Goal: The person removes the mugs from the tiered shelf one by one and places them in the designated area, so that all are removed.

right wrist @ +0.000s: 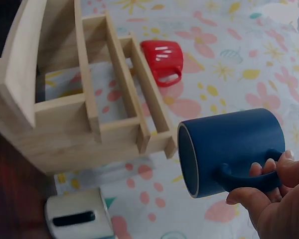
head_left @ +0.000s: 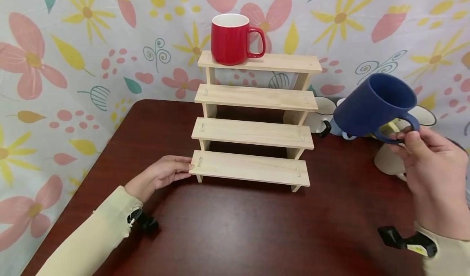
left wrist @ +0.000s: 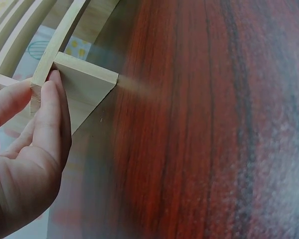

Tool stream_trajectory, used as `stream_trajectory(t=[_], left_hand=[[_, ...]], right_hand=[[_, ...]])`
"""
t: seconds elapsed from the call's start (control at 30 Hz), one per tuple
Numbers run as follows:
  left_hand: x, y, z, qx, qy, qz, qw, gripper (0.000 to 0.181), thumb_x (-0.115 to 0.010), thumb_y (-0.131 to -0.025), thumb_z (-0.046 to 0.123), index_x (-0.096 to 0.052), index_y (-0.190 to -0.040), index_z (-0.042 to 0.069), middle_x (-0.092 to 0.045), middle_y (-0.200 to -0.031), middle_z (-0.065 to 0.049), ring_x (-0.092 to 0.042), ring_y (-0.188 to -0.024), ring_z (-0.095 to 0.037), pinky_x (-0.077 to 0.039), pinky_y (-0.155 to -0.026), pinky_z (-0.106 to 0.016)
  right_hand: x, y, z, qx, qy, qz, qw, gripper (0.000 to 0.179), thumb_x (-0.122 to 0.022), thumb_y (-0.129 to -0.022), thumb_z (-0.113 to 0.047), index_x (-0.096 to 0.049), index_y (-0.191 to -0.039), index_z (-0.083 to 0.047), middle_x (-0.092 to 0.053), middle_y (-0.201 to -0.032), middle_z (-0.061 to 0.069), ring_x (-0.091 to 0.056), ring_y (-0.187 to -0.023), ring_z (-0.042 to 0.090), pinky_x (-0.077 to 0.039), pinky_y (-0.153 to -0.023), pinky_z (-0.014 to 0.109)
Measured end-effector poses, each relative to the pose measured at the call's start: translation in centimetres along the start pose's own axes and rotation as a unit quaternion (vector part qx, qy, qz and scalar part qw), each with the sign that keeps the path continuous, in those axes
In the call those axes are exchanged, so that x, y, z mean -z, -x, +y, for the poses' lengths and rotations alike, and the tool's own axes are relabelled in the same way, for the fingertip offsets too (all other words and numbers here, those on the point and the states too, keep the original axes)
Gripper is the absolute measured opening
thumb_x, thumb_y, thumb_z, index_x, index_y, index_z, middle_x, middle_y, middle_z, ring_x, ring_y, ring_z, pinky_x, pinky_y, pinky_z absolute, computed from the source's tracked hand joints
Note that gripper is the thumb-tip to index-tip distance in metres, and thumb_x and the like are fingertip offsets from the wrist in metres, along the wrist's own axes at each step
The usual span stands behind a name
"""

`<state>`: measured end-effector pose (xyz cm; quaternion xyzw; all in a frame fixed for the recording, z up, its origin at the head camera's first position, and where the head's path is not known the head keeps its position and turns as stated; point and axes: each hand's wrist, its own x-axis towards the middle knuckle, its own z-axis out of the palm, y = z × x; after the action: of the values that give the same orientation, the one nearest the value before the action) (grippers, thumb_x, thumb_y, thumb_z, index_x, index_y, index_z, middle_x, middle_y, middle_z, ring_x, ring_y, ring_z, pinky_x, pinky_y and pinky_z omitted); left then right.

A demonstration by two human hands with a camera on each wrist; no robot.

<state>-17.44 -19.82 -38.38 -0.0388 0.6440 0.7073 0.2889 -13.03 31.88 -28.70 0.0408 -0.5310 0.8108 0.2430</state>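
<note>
A blue mug (head_left: 374,104) hangs tilted in the air right of the wooden tiered shelf (head_left: 249,166). My right hand (head_left: 433,166) grips it by the handle, thumb and fingers round the loop, as the right wrist view also shows. On the shelf's top tier, toward the left, stands a red mug (head_left: 229,41) with its handle to the right. My left hand (head_left: 161,174) pinches the left end of the lowest tier; in the left wrist view its thumb (left wrist: 12,102) lies on one face of the board and the fingers on the other.
Behind the blue mug, several more mugs crowd the table's back right, among them a white mug with a black handle (right wrist: 79,214) and a cream mug (head_left: 389,162). A flower-patterned cloth (head_left: 99,35) hangs behind the dark red-brown table (head_left: 220,231).
</note>
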Motion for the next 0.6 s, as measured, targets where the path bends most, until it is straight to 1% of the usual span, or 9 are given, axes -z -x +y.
stream_trajectory(t=[0.13, 0.2, 0.27, 0.33, 0.4, 0.5, 0.6], left_hand=[[0.0, 0.1, 0.0, 0.000, -0.001, -0.002, 1.0000, 0.059, -0.052, -0.099, -0.003, -0.027, -0.149, -0.023, -0.073, -0.088, 0.007, -0.071, -0.084, -0.001, -0.061, -0.081, -0.015], [0.0, 0.0, 0.0, -0.001, 0.000, -0.002, 1.0000, 0.059, -0.052, -0.099, -0.003, -0.027, -0.149, -0.023, -0.073, -0.088, 0.007, -0.071, -0.084, -0.001, -0.061, -0.082, -0.015], [0.0, 0.1, 0.0, -0.001, 0.001, -0.001, 1.0000, 0.059, -0.053, -0.099, -0.003, -0.028, -0.148, -0.023, -0.073, -0.088, 0.007, -0.071, -0.084, -0.001, -0.061, -0.081, -0.015], [-0.1, 0.1, 0.0, -0.001, 0.003, 0.000, 1.0000, 0.059, -0.053, -0.099, -0.003, -0.028, -0.148, -0.024, -0.073, -0.087, 0.007, -0.071, -0.084, -0.001, -0.061, -0.081, -0.015], [-0.1, 0.1, 0.0, -0.001, 0.003, 0.000, 1.0000, 0.059, -0.053, -0.099, -0.003, -0.029, -0.148, -0.024, -0.073, -0.087, 0.007, -0.071, -0.084, -0.001, -0.061, -0.081, -0.015], [-0.1, 0.1, 0.0, -0.001, 0.002, 0.001, 1.0000, 0.059, -0.053, -0.098, -0.003, -0.029, -0.148, -0.023, -0.073, -0.087, 0.007, -0.070, -0.084, -0.001, -0.061, -0.081, -0.015], [-0.1, 0.1, 0.1, 0.000, 0.000, 0.002, 1.0000, 0.059, -0.053, -0.099, -0.002, -0.029, -0.149, -0.023, -0.073, -0.088, 0.007, -0.070, -0.084, -0.001, -0.061, -0.080, -0.015]], right_hand=[[1.4, 0.8, 0.4, -0.013, 0.029, 0.005, 0.9995, 0.016, -0.065, -0.093, -0.004, -0.073, -0.103, 0.006, -0.072, -0.094, 0.006, -0.069, -0.090, 0.013, -0.062, -0.070, 0.015], [2.0, 1.1, 0.7, -0.016, 0.034, 0.014, 0.9992, 0.014, -0.065, -0.094, -0.003, -0.074, -0.101, 0.005, -0.071, -0.096, 0.006, -0.069, -0.089, 0.012, -0.061, -0.069, 0.015], [2.6, 1.3, 1.2, -0.014, 0.025, 0.030, 0.9991, 0.012, -0.064, -0.094, 0.002, -0.074, -0.099, 0.006, -0.070, -0.095, 0.007, -0.070, -0.086, 0.013, -0.062, -0.068, 0.016], [3.1, 1.6, 1.6, -0.014, 0.023, 0.046, 0.9986, 0.013, -0.062, -0.095, 0.005, -0.074, -0.097, 0.006, -0.071, -0.092, 0.006, -0.070, -0.084, 0.013, -0.062, -0.067, 0.016], [3.5, 1.8, 2.0, -0.020, 0.030, 0.056, 0.9978, 0.012, -0.063, -0.094, 0.004, -0.074, -0.094, 0.005, -0.073, -0.087, 0.006, -0.071, -0.082, 0.012, -0.062, -0.066, 0.015], [4.1, 2.0, 2.4, -0.043, 0.059, 0.067, 0.9951, 0.010, -0.065, -0.094, 0.000, -0.075, -0.095, 0.000, -0.075, -0.081, 0.003, -0.072, -0.079, 0.008, -0.061, -0.066, 0.013], [4.4, 2.2, 3.0, -0.061, 0.069, 0.075, 0.9930, 0.010, -0.065, -0.094, 0.000, -0.075, -0.093, -0.002, -0.075, -0.080, 0.002, -0.073, -0.076, 0.007, -0.061, -0.064, 0.014]])
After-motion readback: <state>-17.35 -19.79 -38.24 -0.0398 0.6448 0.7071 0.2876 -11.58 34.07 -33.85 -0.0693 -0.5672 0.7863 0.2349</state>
